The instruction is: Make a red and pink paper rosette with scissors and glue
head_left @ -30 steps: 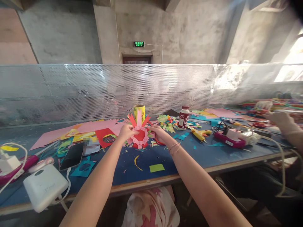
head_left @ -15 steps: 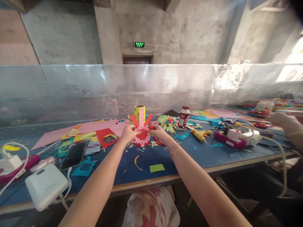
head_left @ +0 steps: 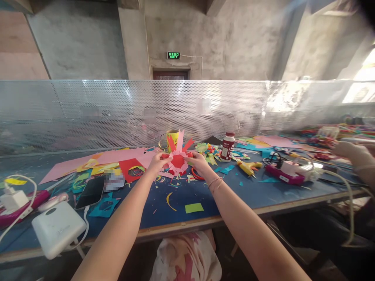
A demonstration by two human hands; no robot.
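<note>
The left hand (head_left: 158,163) and the right hand (head_left: 199,163) stand slightly apart, each with thumb and fingers pinched on opposite sides of a round red-centred paper piece with a ruffled pink border (head_left: 178,160), held upright between them; how firmly each pinches is too small to tell. The thin paper could crease or tear if the hands pull outward unevenly, and the border could come loose under a hard thumb. The tall pink paper strip (head_left: 181,139) and the red paper strips at its sides could bend if pushed forward, since a yellow printed cylinder (head_left: 170,135) stands just beyond the hands. A red curved loop (head_left: 195,175), perhaps a scissors handle, lies just below the right hand and could snag a finger. Right of that hand are a white-and-maroon bottle (head_left: 227,148) and a yellow glue gun (head_left: 246,168), which a wide sweep could knock. A red paper sheet with a cut-out hole (head_left: 125,166) lies left of the left hand; nearer the body than both hands lies a green paper rectangle (head_left: 193,207)
</note>
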